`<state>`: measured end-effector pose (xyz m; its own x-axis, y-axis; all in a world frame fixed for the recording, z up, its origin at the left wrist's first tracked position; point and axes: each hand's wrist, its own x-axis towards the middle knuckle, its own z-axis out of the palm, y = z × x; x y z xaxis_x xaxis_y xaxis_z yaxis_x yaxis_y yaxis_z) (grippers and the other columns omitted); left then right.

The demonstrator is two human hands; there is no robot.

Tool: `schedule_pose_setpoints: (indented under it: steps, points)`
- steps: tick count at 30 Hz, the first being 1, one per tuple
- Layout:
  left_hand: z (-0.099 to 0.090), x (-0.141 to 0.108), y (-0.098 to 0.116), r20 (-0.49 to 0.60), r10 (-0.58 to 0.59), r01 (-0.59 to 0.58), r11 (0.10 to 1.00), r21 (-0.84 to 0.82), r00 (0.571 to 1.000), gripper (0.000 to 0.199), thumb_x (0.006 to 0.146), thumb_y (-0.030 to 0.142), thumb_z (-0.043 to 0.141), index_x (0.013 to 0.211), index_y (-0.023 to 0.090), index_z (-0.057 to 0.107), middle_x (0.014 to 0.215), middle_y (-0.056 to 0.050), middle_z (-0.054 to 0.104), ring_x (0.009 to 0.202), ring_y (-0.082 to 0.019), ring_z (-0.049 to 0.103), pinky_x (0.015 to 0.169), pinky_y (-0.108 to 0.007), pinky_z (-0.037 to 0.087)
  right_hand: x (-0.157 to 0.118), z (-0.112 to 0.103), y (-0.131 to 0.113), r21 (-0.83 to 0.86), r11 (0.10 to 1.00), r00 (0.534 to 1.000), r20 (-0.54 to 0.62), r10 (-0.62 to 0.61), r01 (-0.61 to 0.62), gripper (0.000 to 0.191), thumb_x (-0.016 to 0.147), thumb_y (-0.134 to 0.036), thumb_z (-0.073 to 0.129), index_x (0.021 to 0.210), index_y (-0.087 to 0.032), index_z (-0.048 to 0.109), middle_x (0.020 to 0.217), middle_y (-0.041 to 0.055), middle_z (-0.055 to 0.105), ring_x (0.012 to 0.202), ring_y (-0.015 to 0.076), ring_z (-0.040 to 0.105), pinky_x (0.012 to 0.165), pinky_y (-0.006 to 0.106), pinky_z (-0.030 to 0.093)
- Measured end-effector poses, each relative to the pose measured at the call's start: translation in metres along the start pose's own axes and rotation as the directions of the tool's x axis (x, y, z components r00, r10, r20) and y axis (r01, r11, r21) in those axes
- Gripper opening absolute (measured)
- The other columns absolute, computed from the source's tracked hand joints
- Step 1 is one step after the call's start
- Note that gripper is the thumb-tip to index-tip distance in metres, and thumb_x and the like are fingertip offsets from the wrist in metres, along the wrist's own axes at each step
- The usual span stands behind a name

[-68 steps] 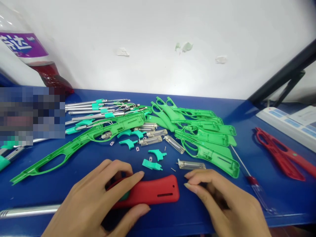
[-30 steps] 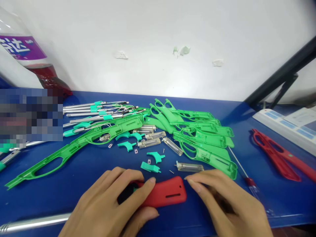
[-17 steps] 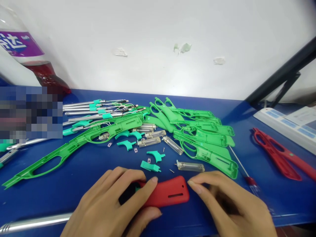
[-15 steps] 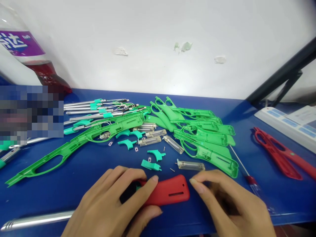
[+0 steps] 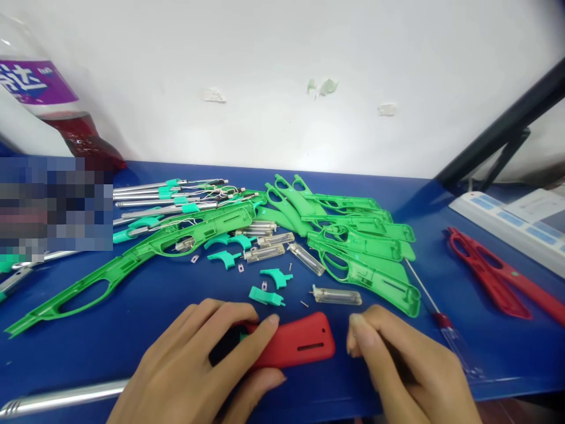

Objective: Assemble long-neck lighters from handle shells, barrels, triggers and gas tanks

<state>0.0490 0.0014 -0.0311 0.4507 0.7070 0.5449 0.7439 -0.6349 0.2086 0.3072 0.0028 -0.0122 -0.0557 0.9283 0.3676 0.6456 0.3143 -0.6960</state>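
Observation:
My left hand (image 5: 194, 365) grips a red plastic handle shell (image 5: 295, 346) that lies flat near the front edge of the blue table (image 5: 441, 206), thumb under it and fingers over its top. A silver metal tube (image 5: 57, 398) runs out leftward from under this hand. My right hand (image 5: 406, 371) rests on the table just right of the shell's rounded end, fingers curled together; whether it pinches anything small I cannot tell. A clear lighter cartridge (image 5: 336, 295) and a tiny pin (image 5: 304, 304) lie just beyond the shell.
Green handle halves (image 5: 362, 247) are piled at centre right, one long green half (image 5: 132, 256) at left. Teal triggers (image 5: 273, 277), more cartridges, silver tubes with wires (image 5: 168, 197), a screwdriver (image 5: 445, 327), a red handle (image 5: 489, 277), a power strip (image 5: 507, 227) and a bottle (image 5: 53, 100) surround them.
My right hand drew back slightly from the shell's end and curled its fingertips downward. The left hand keeps its grip; the shell has barely moved.

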Motion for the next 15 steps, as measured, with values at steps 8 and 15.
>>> schedule_pose_setpoints:
  steps: [8,15]
  points:
    - [-0.0002,-0.0003,-0.0003,0.022,-0.005,0.005,1.000,0.003,1.000,0.035,0.106,0.031,0.064,0.141,0.030,0.064,0.127,0.001,0.068,0.109,-0.019,0.062,0.106,-0.036,0.044,0.0008,-0.0013,0.0108,0.030,0.998,0.999,0.020,-0.050,0.049,0.009,0.102,-0.034,0.070,0.095,-0.028,0.072,0.084,-0.0075,0.071,0.052,0.0040,0.062,0.053,0.012,0.052]
    - [-0.0004,0.0002,0.0022,0.011,-0.034,0.035,0.999,-0.010,0.999,0.032,0.107,0.030,0.062,0.139,0.031,0.064,0.127,0.002,0.067,0.108,-0.018,0.061,0.103,-0.035,0.044,0.0002,-0.0021,0.0105,-0.005,0.998,0.997,0.015,-0.070,0.070,0.005,0.101,-0.027,0.071,0.100,-0.031,0.074,0.095,-0.0065,0.075,0.057,0.0037,0.066,0.056,0.011,0.054]
